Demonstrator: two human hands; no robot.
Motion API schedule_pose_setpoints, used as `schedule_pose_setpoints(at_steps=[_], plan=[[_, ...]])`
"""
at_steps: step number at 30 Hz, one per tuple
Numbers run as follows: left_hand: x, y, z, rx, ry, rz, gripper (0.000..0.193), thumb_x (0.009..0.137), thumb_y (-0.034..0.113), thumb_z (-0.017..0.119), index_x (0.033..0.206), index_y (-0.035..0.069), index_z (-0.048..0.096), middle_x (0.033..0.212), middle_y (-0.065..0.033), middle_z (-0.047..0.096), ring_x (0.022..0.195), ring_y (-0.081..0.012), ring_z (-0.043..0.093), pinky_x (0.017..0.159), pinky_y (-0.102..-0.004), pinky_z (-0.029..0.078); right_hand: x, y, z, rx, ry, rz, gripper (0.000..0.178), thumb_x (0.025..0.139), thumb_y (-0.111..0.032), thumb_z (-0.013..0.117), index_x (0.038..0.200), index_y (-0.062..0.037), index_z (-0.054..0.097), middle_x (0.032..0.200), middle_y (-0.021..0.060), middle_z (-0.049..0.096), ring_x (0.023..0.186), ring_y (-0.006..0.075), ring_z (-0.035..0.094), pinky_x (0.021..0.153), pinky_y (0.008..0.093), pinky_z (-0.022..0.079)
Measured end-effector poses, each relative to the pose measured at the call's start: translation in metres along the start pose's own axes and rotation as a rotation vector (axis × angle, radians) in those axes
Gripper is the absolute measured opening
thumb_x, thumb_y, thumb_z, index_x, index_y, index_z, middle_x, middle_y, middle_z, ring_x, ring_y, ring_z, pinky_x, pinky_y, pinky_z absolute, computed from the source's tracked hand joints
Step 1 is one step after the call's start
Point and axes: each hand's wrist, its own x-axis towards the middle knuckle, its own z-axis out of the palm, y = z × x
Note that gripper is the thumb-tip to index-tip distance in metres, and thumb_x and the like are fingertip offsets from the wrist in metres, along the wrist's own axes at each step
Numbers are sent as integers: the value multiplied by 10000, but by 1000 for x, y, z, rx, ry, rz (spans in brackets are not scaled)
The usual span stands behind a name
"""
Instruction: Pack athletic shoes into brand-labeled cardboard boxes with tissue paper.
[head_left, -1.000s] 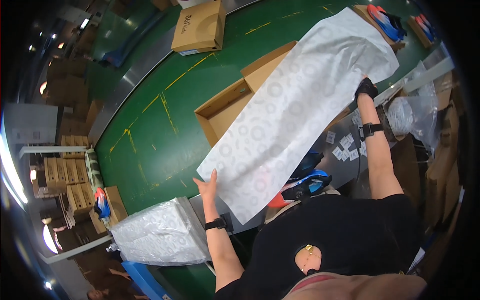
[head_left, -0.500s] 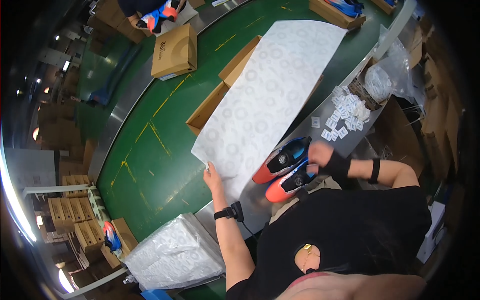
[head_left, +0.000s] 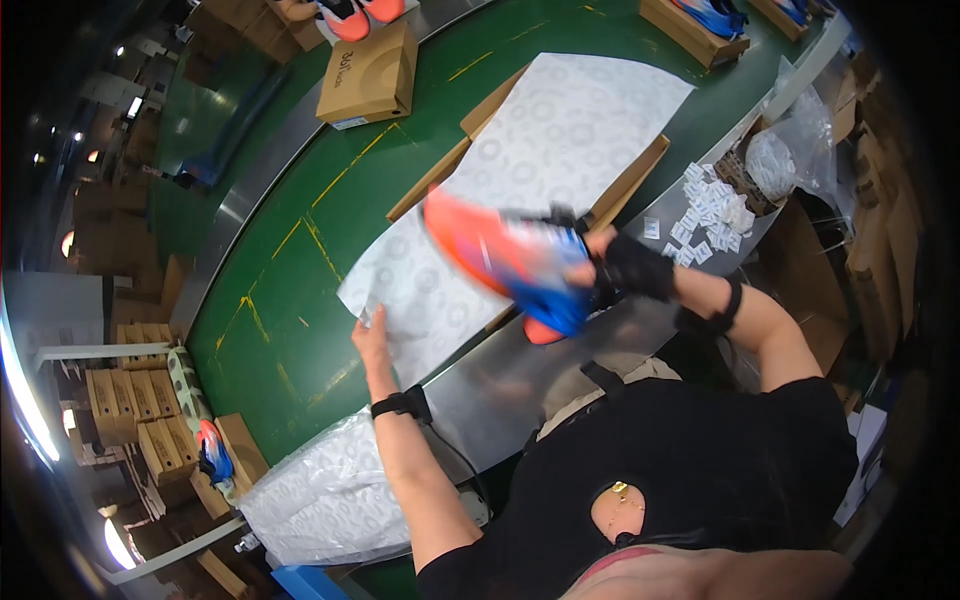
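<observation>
My left hand [head_left: 371,342] pinches the near left corner of a large white patterned sheet of wrapping paper [head_left: 580,125]. The sheet lies across an open brown shoebox [head_left: 640,178] and hangs over its near side. Gripped at the heel end by my right hand [head_left: 600,255], an orange-red and blue sports shoe [head_left: 490,245] is raised above the paper, blurred by motion. Below it shows a bit of a second shoe's orange-red part [head_left: 543,331]; whether my right hand holds that one too I cannot tell.
Small white packets [head_left: 715,210] lie heaped on the metal ledge at right, near a clear plastic bag [head_left: 800,150]. A closed shoebox [head_left: 368,75] stands on the green belt at far left. Bagged patterned paper [head_left: 320,500] sits near left. Another person's hand [head_left: 297,9] is at the far side.
My right hand has taken hold of a shoe and lifted it from the ledge, left over the paper. My left hand has drawn the paper's corner further left.
</observation>
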Motion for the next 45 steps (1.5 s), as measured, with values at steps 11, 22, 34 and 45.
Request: schedule_pose_setpoints(at_steps=[11, 22, 34, 45], plan=[[-3, 162, 32, -521, -535, -142, 197, 832, 137, 528, 988, 18, 508, 885, -50, 571, 784, -119, 546, 709, -270, 460, 179, 178, 78, 99, -42, 272, 677, 646, -301, 611, 1252, -118, 370, 1233, 171, 406, 1104, 293, 410, 923, 360, 325], [-67, 81, 144, 792, -590, 678, 589, 797, 428, 477, 1244, 61, 368, 1309, -213, 274, 1217, -384, 227, 969, -548, 140, 94, 114, -21, -1315, 5, -6, 650, 685, -349, 603, 1254, -162, 353, 1315, 206, 257, 1206, 361, 261, 901, 605, 191], [-54, 73, 158, 1225, -818, 469, 807, 591, 576, 608, 1193, 72, 423, 1232, -181, 371, 1190, -314, 291, 916, -629, 122, -39, 83, -46, -1061, -270, -263, 689, 531, -189, 702, 1150, -61, 429, 1069, 133, 482, 1020, 274, 460, 818, 381, 382], [-185, 136, 107, 373, -685, 543, 723, 538, 283, 754, 1118, 6, 422, 1023, -166, 512, 918, -325, 495, 785, -372, 406, 11, 16, -19, -947, -474, -411, 590, 527, -238, 687, 1057, -86, 478, 857, 75, 560, 847, 220, 510, 735, 336, 355]])
